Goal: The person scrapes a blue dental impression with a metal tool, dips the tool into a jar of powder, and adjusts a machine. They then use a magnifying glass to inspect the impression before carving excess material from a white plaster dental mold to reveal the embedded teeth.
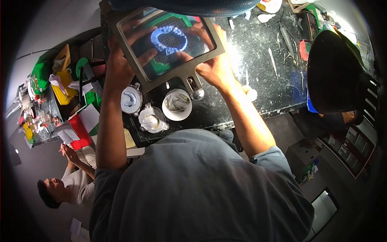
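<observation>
A framed rectangular magnifier [171, 42] stands between my head and my hands. Through its glass I see a blue-white dental arch [156, 39], horseshoe-shaped with an uneven edge. It is over a dark perforated plate [173, 22] with a green frame [159, 67]. My left hand [120, 66] has its fingers and thumb around the arch's left side. Opposite it, my right hand [215, 68] has its fingers and thumb around the right side. Both hands look closed on the arch, though the lens distorts the exact contact. The magnifier's metal rim hides parts of both hands.
Nearer me are a white bowl [177, 115] of small metal pieces and two round white moulds [131, 101] [153, 119]. Slim tools [273, 60] lie on the dusty black bench [258, 86]. Coloured bins [66, 86] and a seated person [76, 183] are leftward; a dark chair-like shape [336, 76] is right.
</observation>
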Tool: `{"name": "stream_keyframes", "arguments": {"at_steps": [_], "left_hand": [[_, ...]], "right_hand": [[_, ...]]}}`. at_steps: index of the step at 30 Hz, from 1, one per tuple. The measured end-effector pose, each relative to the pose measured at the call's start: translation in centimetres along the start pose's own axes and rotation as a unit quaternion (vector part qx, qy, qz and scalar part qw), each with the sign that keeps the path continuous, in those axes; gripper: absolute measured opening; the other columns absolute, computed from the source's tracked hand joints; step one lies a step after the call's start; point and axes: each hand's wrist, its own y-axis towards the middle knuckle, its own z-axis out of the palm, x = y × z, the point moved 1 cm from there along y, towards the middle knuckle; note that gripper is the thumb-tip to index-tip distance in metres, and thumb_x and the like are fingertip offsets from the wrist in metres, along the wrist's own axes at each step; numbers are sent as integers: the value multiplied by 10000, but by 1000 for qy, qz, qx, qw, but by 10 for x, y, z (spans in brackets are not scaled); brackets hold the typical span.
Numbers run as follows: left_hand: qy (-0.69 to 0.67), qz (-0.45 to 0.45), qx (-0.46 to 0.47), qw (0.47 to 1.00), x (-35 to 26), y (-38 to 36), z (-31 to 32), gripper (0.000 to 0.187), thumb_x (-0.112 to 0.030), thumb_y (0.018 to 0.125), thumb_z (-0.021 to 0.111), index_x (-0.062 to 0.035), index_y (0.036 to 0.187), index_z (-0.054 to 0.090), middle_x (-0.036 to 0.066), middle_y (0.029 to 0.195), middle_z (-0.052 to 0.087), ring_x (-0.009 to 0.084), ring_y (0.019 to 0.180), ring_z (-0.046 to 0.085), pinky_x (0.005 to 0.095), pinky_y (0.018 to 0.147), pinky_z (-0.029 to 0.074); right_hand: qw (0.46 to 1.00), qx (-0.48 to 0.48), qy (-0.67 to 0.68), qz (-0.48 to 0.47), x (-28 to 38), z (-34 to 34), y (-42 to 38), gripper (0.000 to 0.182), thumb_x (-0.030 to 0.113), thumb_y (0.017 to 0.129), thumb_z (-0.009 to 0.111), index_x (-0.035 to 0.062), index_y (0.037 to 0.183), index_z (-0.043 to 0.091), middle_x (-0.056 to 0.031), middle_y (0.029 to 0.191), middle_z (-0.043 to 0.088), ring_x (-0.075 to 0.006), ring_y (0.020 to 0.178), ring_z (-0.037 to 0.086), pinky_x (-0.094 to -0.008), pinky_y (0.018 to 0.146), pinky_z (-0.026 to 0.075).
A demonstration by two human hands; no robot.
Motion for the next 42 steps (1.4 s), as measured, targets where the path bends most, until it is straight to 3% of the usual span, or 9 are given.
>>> {"name": "stream_keyframes", "arguments": {"at_steps": [29, 32, 35, 37, 39, 40, 41, 42], "left_hand": [[-11, -3, -14, 1000, -2, -2, 3, 579, -304, 841, 869, -244, 1393, 705, 50, 1501, 529, 288, 1439, 412, 459, 1220, 352], [-32, 10, -20, 999, 1, -3, 0, 570, -269, 864, 829, -218, 1413, 684, 75, 1492, 555, 300, 1437, 430, 466, 1220, 341], [-57, -13, -28, 998, 5, -10, 2, 566, -247, 869, 797, -199, 1421, 677, 90, 1482, 579, 305, 1428, 447, 477, 1228, 312], [-60, -17, -31, 998, 6, -12, -3, 563, -234, 869, 784, -200, 1421, 680, 89, 1484, 580, 302, 1432, 440, 479, 1233, 295], [-65, -19, -32, 997, 6, -12, -5, 561, -221, 868, 771, -202, 1422, 682, 87, 1486, 581, 300, 1436, 432, 481, 1239, 277], [-59, -17, -30, 998, 5, -12, -5, 546, -223, 875, 748, -199, 1418, 688, 87, 1486, 583, 298, 1441, 425, 480, 1240, 265], [-53, -15, -28, 998, 5, -11, -4, 533, -224, 882, 724, -196, 1413, 694, 86, 1485, 586, 295, 1446, 418, 478, 1242, 253], [-54, -13, -29, 998, 3, -10, -3, 533, -224, 882, 724, -196, 1413, 694, 86, 1485, 586, 295, 1446, 418, 478, 1242, 253]], "right_hand": [[1000, 3, -4, 16, 1, -1, -1, 669, 316, 728, 956, 85, 1305, 707, -149, 1393, 524, -354, 1369, 449, -493, 1142, 431], [1000, -20, 10, -22, -2, -4, -2, 700, 265, 780, 914, 80, 1394, 634, -152, 1389, 548, -331, 1344, 510, -479, 1133, 454], [973, -116, 194, 50, -23, -3, -15, 655, 139, 893, 781, 41, 1484, 516, -147, 1382, 565, -251, 1272, 599, -422, 1086, 516], [954, -214, 212, 7, -24, -15, -5, 613, 91, 950, 702, 50, 1517, 470, -133, 1409, 543, -243, 1290, 572, -419, 1083, 506], [933, -273, 233, 25, -16, -33, 6, 608, 48, 996, 621, 59, 1560, 394, -122, 1433, 514, -234, 1303, 543, -412, 1072, 498], [939, -275, 204, 20, -5, -45, 15, 611, 17, 1011, 566, 68, 1580, 348, -117, 1475, 476, -230, 1308, 519, -400, 1066, 485], [931, -307, 198, -21, 5, -52, 28, 543, 58, 1045, 568, 54, 1557, 385, -132, 1454, 519, -227, 1290, 540, -382, 1086, 463], [942, -315, 76, -88, -6, -60, 36, 510, 93, 1037, 568, 26, 1523, 429, -148, 1499, 476, -263, 1321, 538, -424, 1104, 475]]}}
